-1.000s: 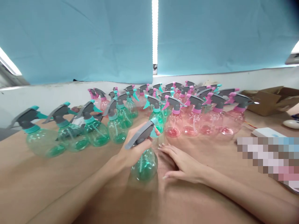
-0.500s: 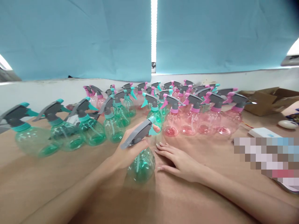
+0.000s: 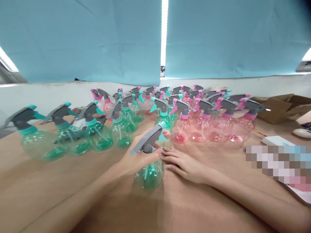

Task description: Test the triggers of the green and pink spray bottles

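A clear green spray bottle (image 3: 150, 177) with a grey trigger head and turquoise trigger stands upright near the middle of the table. My left hand (image 3: 137, 158) is wrapped round its neck, just below the head. My right hand (image 3: 188, 165) rests palm down to the right of that bottle, fingers stretched out. Its fingertips come up to the bottle and the left thumb; whether they touch cannot be made out. Behind the hands, a row of green spray bottles (image 3: 98, 137) stands at the left and pink spray bottles (image 3: 181, 131) stand at the right.
More pink and green bottles crowd toward the white wall (image 3: 53, 94), under blue blinds (image 3: 80, 42). At the right are an open cardboard box (image 3: 279, 108), a white computer mouse (image 3: 302, 133), a white box (image 3: 277, 141) and a blurred-out flat item (image 3: 279, 168).
The view has turned slightly, so the scene sits a little further right. My right hand has come closer to the held bottle, its fingers nearer together. The left hand keeps its hold.
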`<state>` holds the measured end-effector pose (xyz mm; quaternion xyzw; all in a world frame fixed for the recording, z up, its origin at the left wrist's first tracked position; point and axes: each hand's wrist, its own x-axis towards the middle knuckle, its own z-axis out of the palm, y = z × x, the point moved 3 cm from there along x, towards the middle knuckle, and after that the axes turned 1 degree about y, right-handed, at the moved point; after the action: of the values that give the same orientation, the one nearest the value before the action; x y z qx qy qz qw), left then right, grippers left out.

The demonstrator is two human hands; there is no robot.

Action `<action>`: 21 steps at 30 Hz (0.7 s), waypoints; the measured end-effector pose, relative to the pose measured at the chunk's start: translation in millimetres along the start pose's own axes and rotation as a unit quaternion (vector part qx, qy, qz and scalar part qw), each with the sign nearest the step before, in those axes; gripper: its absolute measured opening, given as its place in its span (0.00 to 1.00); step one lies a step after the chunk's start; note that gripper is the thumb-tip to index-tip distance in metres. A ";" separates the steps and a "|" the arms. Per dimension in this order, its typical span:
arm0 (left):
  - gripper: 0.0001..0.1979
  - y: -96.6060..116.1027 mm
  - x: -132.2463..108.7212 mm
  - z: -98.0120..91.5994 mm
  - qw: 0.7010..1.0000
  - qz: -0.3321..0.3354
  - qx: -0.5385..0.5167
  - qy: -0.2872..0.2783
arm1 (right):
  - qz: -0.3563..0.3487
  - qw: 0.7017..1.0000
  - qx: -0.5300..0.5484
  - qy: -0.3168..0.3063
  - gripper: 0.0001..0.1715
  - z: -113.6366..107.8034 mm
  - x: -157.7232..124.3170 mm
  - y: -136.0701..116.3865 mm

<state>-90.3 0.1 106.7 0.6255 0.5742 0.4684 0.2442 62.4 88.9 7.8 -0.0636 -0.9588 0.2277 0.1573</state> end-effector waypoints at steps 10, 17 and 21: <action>0.23 -1.6 -0.8 1.4 0.999 -0.016 0.023 -0.022 | -0.022 1.000 0.012 0.005 0.25 -2.3 5.6 -0.6; 0.25 5.2 -0.3 4.0 0.999 -0.017 -0.032 -0.021 | -0.014 1.000 0.006 -0.001 0.27 -1.4 5.7 0.2; 0.27 2.2 -0.9 4.3 0.999 -0.027 -0.015 -0.028 | -0.017 1.000 0.003 0.000 0.27 -2.2 5.4 -0.6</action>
<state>-85.4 -0.2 106.4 0.6192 0.5763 0.4526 0.2821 58.1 90.3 11.4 -0.0467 -0.9591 0.2277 0.1615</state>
